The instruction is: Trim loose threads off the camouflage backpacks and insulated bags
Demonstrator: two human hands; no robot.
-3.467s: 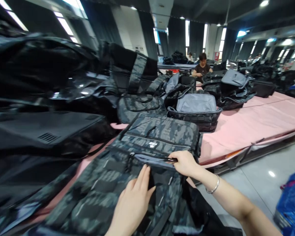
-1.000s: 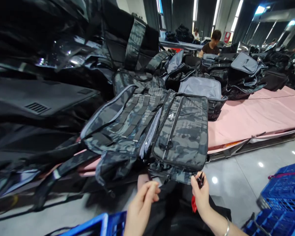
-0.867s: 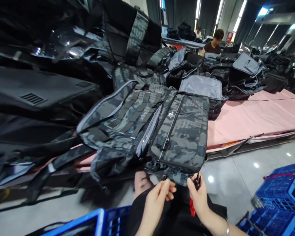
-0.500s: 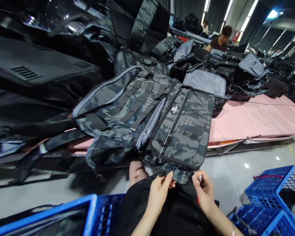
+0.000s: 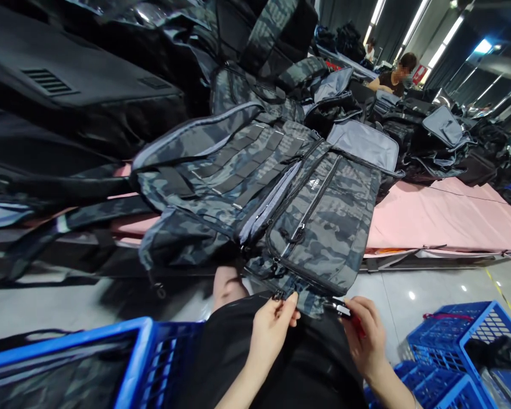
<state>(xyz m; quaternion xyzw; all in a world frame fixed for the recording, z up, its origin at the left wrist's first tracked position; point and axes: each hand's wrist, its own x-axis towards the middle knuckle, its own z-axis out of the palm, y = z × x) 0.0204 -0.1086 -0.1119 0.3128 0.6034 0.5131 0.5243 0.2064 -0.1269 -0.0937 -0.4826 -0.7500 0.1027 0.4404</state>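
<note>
Left hand: your left hand [image 5: 275,329] pinches the camouflage backpack [image 5: 259,193] at its lower edge, fingers together.
Right hand: your right hand [image 5: 366,335], just right of that edge, clamps a small black tool [image 5: 339,308].

This is looking like a bag factory hall. Many camouflage backpacks [image 5: 255,187] are lying piled on long pink tables [image 5: 443,218], and blue crates [image 5: 460,346] are standing on the floor.

Small tool [image 5: 343,309]: mostly covered by right hand [image 5: 366,335]; type indeterminable. Left blue crate [image 5: 111,363]: cut by bottom edge. Right blue crate [image 5: 460,346]: cut by right edge. Pink surface [image 5: 430,218]: left part buried under bags. Distant seated person [image 5: 394,76]: hands hidden behind bags.
</note>
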